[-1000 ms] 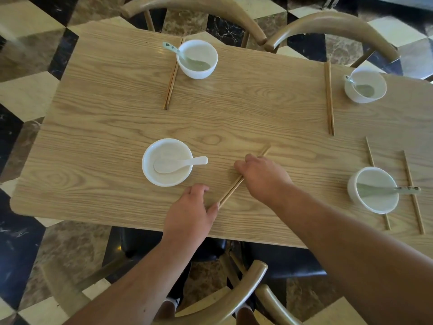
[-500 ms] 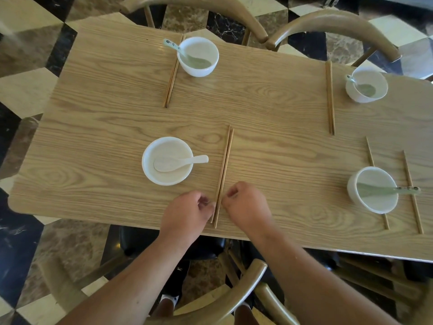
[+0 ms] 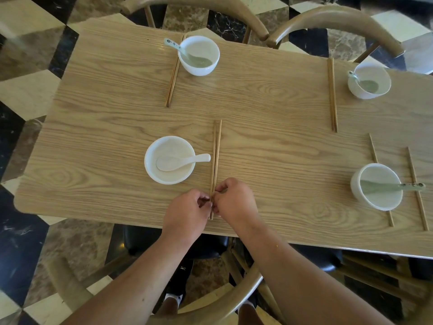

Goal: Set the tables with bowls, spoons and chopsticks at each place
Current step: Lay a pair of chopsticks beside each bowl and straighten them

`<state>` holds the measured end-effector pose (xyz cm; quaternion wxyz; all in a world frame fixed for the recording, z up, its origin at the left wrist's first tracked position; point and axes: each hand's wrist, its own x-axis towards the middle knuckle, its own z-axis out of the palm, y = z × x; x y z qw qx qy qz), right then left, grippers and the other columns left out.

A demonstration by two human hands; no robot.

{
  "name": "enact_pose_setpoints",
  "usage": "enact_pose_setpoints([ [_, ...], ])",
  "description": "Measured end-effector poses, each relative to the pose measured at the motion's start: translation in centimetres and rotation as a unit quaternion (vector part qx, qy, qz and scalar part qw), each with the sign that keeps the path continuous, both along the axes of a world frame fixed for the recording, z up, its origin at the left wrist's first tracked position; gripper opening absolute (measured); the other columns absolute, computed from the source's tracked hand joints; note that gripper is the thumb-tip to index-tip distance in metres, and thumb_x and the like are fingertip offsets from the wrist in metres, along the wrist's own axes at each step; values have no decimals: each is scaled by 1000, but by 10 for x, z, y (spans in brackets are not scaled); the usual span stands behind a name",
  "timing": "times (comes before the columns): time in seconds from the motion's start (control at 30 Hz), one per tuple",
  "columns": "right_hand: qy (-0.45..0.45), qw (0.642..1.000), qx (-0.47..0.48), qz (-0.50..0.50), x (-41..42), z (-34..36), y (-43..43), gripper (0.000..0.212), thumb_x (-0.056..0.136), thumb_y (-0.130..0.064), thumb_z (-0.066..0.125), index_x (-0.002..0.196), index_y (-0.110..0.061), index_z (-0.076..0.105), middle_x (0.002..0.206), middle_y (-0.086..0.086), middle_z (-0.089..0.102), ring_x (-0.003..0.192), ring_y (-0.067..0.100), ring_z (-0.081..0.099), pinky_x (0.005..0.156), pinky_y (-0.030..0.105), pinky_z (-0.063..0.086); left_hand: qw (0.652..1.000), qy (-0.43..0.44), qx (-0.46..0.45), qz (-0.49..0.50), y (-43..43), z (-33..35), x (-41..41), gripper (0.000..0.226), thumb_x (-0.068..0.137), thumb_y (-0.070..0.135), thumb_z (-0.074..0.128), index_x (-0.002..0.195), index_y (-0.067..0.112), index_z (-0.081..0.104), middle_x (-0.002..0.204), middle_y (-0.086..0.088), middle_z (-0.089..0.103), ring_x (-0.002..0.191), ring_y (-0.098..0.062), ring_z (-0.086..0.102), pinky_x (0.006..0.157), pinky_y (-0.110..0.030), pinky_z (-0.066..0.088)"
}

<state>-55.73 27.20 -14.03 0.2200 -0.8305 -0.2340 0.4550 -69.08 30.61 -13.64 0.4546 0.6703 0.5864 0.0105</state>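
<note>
A pair of wooden chopsticks [image 3: 216, 156] lies straight on the wooden table [image 3: 269, 109], just right of a white bowl [image 3: 150, 170] with a white spoon [image 3: 180, 161] in it. My left hand [image 3: 187, 212] and my right hand [image 3: 234, 200] meet at the chopsticks' near end, and the fingertips of both pinch it from either side. Three other places each have a white bowl with a spoon: far left [image 3: 199, 66], far right [image 3: 384, 76], near right [image 3: 356, 184].
More chopsticks lie beside the far left bowl [image 3: 173, 73] and left of the far right bowl [image 3: 332, 95]; two single sticks [image 3: 417, 188] flank the near right bowl. Curved wooden chair backs [image 3: 339, 22] stand at the far side, another chair [image 3: 222, 299] below my arms.
The chopsticks turned from a slant to straight beside the bowl. Both hands drew back to the near end and now pinch it together.
</note>
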Motion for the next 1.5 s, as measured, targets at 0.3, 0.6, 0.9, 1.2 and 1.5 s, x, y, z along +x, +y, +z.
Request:
enact_pose_setpoints([
  [0.3,28,999,14,-34,1,-5,-2,9,93,-12,67,87,-18,67,71,5,79,66,25,79,70,51,68,1000,-1,1,12,-1,-1,1,10,98,30,71,108,29,76,87,15,76,84,-6,72,80,-37,61],
  [0.6,35,998,6,-45,1,-4,-1,11,94,-9,67,86,-17,68,71,6,79,67,24,80,70,50,68,1000,-5,-5,15,0,0,1,8,99,30,71,105,30,75,83,13,76,81,-7,72,77,-38,61],
  [0.9,40,998,-4,-42,1,3,-1,9,96,-10,66,90,-16,68,74,5,79,65,22,79,71,49,68,999,-23,-27,21,3,0,-1,6,97,30,73,103,31,74,81,12,76,79,-9,75,80,-43,63],
  [1.2,-32,999,-6,-14,-2,13,5,21,87,-35,69,97,-21,56,77,-1,76,73,22,74,65,41,62,992,-22,9,125,5,19,-33,49,92,62,65,72,17,62,62,-3,64,61,-23,65,59,-42,54],
  [1.5,-133,991,12,26,-4,15,22,37,97,-32,70,127,-19,53,82,-4,67,80,21,67,55,30,38,941,-164,-49,292,76,29,-54,50,98,32,69,144,34,50,118,0,68,72,-16,74,69,-41,68],
])
